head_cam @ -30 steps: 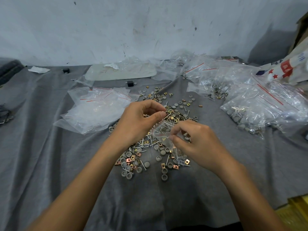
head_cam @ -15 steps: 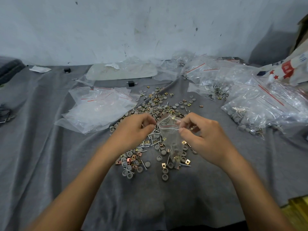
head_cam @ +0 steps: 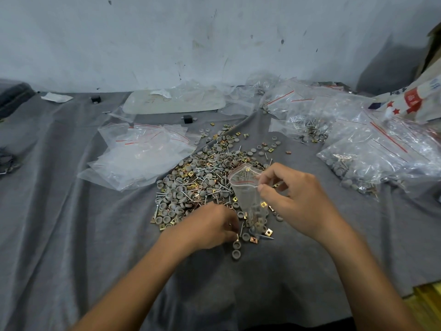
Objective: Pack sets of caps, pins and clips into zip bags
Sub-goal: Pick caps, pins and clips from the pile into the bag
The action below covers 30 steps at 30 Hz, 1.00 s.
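Pinched at its zip rim by your right hand (head_cam: 300, 201), the limp, light bag (head_cam: 248, 197) hangs over the pile (head_cam: 200, 177); grip that rim, likely stiffest, while your left hand (head_cam: 210, 225) curls there, hold unclear.

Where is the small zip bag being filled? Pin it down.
In the head view, the small zip bag hangs right of centre, pinched at its mouth by the right hand, over the parts pile.
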Each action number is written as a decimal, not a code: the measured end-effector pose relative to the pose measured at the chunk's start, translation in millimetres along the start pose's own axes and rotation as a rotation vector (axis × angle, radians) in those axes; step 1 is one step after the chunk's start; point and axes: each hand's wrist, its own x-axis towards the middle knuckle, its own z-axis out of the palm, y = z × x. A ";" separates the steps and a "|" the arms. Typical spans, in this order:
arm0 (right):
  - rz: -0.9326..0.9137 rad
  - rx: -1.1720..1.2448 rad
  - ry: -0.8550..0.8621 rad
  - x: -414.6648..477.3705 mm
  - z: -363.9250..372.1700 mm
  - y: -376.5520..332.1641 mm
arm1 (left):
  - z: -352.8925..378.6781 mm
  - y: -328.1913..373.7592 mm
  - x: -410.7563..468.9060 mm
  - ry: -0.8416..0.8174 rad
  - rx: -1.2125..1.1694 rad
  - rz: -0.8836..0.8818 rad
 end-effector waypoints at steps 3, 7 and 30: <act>0.000 0.009 -0.009 -1.2 0.6 1.0 | 2.1 1.6 1.7 -0.025 -0.017 -0.010; 0.002 0.000 -0.017 -1.4 0.7 1.6 | -10.4 0.3 -2.6 -0.054 -0.099 -0.071; 0.030 0.220 -0.079 -4.6 0.1 -3.5 | -78.1 5.2 -15.6 0.349 -0.513 0.075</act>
